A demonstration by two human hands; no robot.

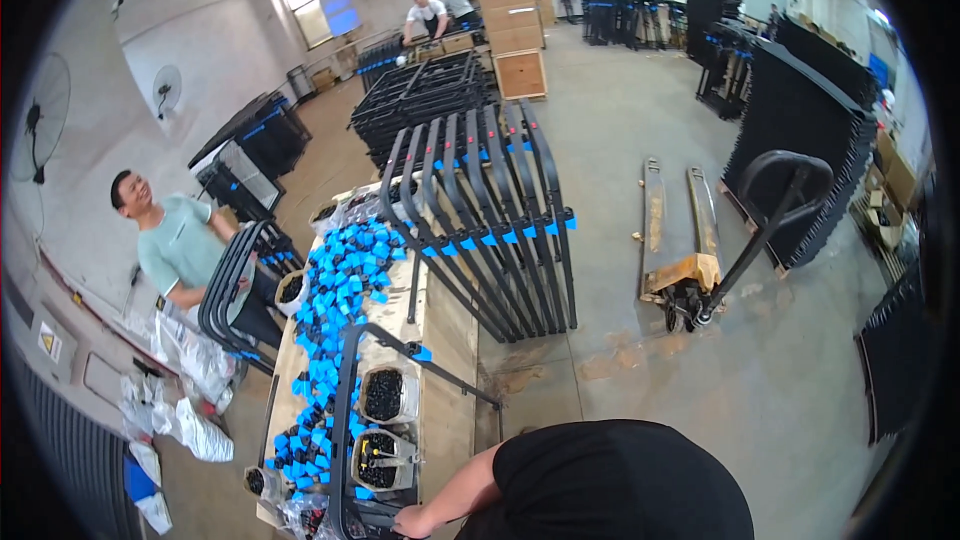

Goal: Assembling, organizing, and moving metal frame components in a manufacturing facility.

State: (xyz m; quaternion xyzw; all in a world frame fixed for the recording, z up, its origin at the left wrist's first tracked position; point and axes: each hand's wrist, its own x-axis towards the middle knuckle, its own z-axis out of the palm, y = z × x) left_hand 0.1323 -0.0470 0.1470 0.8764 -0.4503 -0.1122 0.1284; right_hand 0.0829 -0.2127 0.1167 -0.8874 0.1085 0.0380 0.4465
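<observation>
My right hand (412,521) is at the lower edge of the picture, reaching in from a black sleeve. It is closed at the lower end of a black tubular metal frame (345,410), its fingers partly cut off by the picture's edge. The frame stands tilted on a wooden worktable (448,380) and has a blue fitting (419,351) on one bar. Beside it sit a container of small black parts (383,394) and another container (378,460) with a yellow-handled tool (377,454) on top. Blue-and-black plastic fittings (335,310) lie heaped along the table. My left hand is out of view.
Several black frames (490,230) lean in a row at the table's far right. Across the table, a person in a light green shirt (185,240) handles more black frames (235,280). A pallet jack (690,280) stands on the floor at right, near stacked black panels (800,150).
</observation>
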